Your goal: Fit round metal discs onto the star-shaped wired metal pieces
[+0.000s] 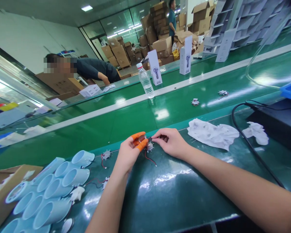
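Orange covers (142, 145) sheathe the thumb and at least one finger of my left hand (129, 150), which is curled, pinching a small, shiny round part (142, 138) between the covered tips. From my head view, that part sits above the far edge of my dark green bench (165, 191). My right hand (171, 142) comes in from the right, thumb and forefinger closed on a small dark piece (149, 139) just beside the round part; whether the two touch I cannot tell.

Just below my fingertips shows a spoked part (149, 147), a thin red wire (150, 159) trailing near and right from it. Whether it hangs from my grip or rests on the bench is unclear.

I judge all these pieces to be light. The round part looks hard and smooth, liable to slip, so I would hold it by its rim. The spokes look thin enough to bend, so I would take that part by its middle and never tug the wire, which seems soft and easily torn loose.

On the left, another spoked part (106, 154) lies beyond the pale blue cups (76, 178); on the right, crumpled white paper (212, 132) lies near a black cable (247, 142).
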Demonstrator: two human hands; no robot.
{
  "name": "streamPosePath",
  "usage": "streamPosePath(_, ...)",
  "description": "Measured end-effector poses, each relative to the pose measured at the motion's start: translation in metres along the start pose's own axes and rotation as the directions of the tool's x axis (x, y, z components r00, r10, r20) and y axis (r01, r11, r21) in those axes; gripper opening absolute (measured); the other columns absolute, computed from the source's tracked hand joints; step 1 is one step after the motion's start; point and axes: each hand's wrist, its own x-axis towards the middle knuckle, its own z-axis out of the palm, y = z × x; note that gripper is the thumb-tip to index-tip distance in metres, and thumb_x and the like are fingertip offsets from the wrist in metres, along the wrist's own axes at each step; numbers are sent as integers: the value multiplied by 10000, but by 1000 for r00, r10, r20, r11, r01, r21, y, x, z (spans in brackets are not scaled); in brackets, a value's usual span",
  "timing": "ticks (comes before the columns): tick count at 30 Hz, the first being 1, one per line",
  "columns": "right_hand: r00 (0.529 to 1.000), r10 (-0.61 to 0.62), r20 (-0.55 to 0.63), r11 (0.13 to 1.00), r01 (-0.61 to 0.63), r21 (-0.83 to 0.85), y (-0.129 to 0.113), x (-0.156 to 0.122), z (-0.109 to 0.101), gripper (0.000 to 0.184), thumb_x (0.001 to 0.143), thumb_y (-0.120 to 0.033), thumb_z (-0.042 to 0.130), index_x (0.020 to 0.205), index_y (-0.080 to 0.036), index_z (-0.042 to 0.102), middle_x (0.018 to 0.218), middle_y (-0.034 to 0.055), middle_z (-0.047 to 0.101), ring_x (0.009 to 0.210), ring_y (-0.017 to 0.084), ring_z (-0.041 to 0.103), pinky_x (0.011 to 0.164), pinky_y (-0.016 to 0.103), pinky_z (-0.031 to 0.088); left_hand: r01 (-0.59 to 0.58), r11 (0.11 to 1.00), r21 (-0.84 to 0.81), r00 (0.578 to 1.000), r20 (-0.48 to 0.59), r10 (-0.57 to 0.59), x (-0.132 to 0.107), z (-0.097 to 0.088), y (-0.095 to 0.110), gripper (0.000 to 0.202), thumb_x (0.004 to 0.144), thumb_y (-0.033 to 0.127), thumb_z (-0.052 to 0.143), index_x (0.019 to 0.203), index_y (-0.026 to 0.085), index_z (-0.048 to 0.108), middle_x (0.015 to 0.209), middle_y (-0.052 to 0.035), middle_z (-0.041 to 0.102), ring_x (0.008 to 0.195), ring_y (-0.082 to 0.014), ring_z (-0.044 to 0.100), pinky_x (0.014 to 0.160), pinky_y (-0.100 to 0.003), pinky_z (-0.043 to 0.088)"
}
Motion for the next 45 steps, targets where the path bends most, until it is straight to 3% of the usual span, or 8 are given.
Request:
streamPosePath(6,982,190,-24,981,-189,42,1,0,3,66,851,-232,707,836,-185,751,629,-7,666,530,107,551,531,234,450,15,999,-34,1000,-12,-15,6,-11,-1,611,708,440,859,1229,164,696,1128,-107,735,1026,-221,676,990,-382,489)
streamPosePath(12,866,493,84,847,-500,182,-3,-2,8,109,796,-252,748,805,-155,697,560,-11,639,457,121,596,431,222,480,-6,999,32,985,-170,12,18,-18,-13,574,746,468,809,1213,152,702,1007,-96,742,939,-217,676,942,-383,488)
streamPosePath(17,821,550,156,767,-570,293,-13,-4,18,224,765,-320,801,821,-141,679,570,0,661,463,124,627,412,209,527,19,1000,22,988,-152,-15,20,-18,-20,558,752,470,796,1212,168,706,1004,-88,733,903,-215,675,917,-389,496)
streamPosePath(25,779,613,128,758,-626,181,-14,-7,18,113,735,-173,779,756,-153,669,587,15,683,483,141,665,419,210,550,10,1000,27,992,-125,-7,17,-14,-16,536,754,468,776,1200,177,710,993,-80,731,876,-214,676,887,-382,506)
streamPosePath(35,798,593,105,794,-601,88,-20,-12,16,77,732,-125,713,734,-175,655,568,13,681,498,169,680,467,246,558,19,996,87,994,-105,-9,14,-13,-12,542,771,443,756,1236,172,692,989,-80,729,849,-205,658,865,-361,495)
streamPosePath(37,821,562,99,824,-567,22,-22,-12,16,68,755,-121,689,735,-177,658,569,10,678,504,165,673,495,250,546,13,995,94,996,-90,-5,14,-13,-13,554,776,438,751,1255,169,682,1011,-85,725,863,-204,654,886,-367,488)
streamPosePath(41,947,314,71,897,-271,-350,-28,-15,13,108,800,-111,645,740,-194,678,681,11,706,626,151,664,616,253,490,-8,991,133,997,-79,19,13,-12,-19,535,788,395,733,1266,166,669,1074,-101,717,928,-215,657,922,-380,490)
streamPosePath(45,980,113,161,702,36,-711,-31,-16,6,132,891,-154,575,827,-203,680,787,36,710,732,175,646,639,273,389,-56,965,256,991,-104,85,19,-13,-20,481,845,367,672,1281,161,658,1194,-138,686,985,-227,661,955,-416,499)
